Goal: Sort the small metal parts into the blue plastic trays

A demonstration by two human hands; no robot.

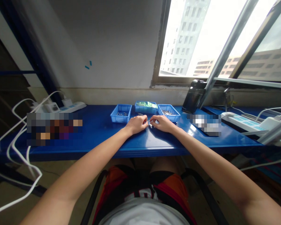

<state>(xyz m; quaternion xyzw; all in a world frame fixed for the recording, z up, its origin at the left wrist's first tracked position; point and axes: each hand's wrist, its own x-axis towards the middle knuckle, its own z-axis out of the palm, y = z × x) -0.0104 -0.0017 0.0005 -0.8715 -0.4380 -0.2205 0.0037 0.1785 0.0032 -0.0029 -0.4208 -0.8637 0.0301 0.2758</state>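
Note:
My left hand (pixel 137 123) and my right hand (pixel 163 123) meet over the front middle of the blue table (pixel 96 131), fingertips nearly touching. Both are closed in a pinch. Between them shows a tiny shiny piece (pixel 149 121), too small to name; the fingers hide most of it. Behind my left hand stands a blue bin (pixel 113 118) with several small metal pieces in it. Another blue bin (pixel 177 117), beside my right hand, holds a heap of small metal parts (pixel 166 112). More small dark pieces (pixel 140 114) lie just behind my left hand.
A third blue bin (pixel 142 110) at the back carries a green-and-white packet (pixel 146 104). A black bottle (pixel 194 97) stands back right. Power strips (pixel 72 107) with white cables lie left and right. Blurred-out items sit at both sides. A metal post (pixel 227 53) rises at right.

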